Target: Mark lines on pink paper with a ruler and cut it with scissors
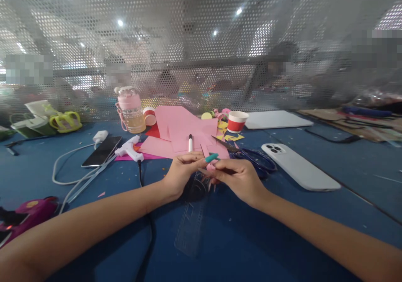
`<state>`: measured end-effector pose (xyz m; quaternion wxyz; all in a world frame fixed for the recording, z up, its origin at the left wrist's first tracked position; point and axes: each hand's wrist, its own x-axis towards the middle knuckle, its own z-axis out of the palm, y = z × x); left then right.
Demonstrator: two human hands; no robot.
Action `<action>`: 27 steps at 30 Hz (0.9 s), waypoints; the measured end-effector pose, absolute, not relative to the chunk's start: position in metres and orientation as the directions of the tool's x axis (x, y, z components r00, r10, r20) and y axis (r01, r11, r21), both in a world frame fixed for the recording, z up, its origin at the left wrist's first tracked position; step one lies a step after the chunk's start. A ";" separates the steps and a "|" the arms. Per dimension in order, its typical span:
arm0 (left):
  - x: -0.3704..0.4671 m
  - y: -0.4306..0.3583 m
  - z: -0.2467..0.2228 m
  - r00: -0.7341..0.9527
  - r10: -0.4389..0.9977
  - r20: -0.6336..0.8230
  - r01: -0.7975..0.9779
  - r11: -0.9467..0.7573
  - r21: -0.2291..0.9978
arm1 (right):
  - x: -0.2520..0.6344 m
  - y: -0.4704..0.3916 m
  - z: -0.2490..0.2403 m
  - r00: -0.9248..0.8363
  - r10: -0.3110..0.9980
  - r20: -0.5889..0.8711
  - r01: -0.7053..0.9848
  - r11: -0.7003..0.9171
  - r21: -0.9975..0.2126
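In the middle of the frame: left hand (pixel 184 173) and right hand (pixel 245 179) meet, fingers pinched on a small pink paper piece (pixel 211 164).
Arms (pixel 103 217): slant in from the bottom corners.
Bench (pixel 238 244): bare at lower middle, right of the see-through ruler (pixel 190 234); scissors (pixel 257 160) near the right hand.

Left hand (pixel 185 171) and right hand (pixel 243 179) grip a small pink strip (pixel 211 165) between them. A clear ruler (pixel 190 227) lies below the hands. A white-handled glue gun (pixel 128 149) rests near the black phone (pixel 102 151).
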<state>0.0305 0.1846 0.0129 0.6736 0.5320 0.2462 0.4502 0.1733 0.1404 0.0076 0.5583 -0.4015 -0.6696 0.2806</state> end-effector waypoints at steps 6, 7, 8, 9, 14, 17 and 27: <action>0.029 0.180 0.014 0.594 0.789 0.157 -0.308 0.042 0.951 | 0.180 0.142 0.009 0.000 0.778 0.629 0.329 0.594 -0.734; 0.029 0.179 0.014 0.611 0.776 0.157 -0.299 0.043 0.953 | 0.180 0.142 0.009 0.009 0.782 0.624 0.342 0.584 -0.736; 0.029 0.179 0.014 0.624 0.765 0.159 -0.288 0.036 0.957 | 0.181 0.142 0.009 0.013 0.792 0.610 0.342 0.570 -0.747; 0.028 0.178 0.014 0.634 0.756 0.163 -0.278 0.025 0.960 | 0.180 0.142 0.009 0.015 0.807 0.590 0.326 0.554 -0.766; 0.028 0.179 0.013 0.645 0.753 0.132 -0.266 0.059 0.962 | 0.176 0.143 0.009 -0.032 0.901 0.432 0.108 0.433 -0.895; 0.030 0.180 0.014 0.591 0.802 0.087 -0.336 0.146 0.930 | 0.173 0.141 0.008 -0.060 0.931 0.359 0.031 0.362 -0.932; 0.032 0.179 0.014 0.555 0.831 0.016 -0.377 0.234 0.896 | 0.168 0.137 0.011 -0.028 0.920 0.392 0.064 0.393 -0.917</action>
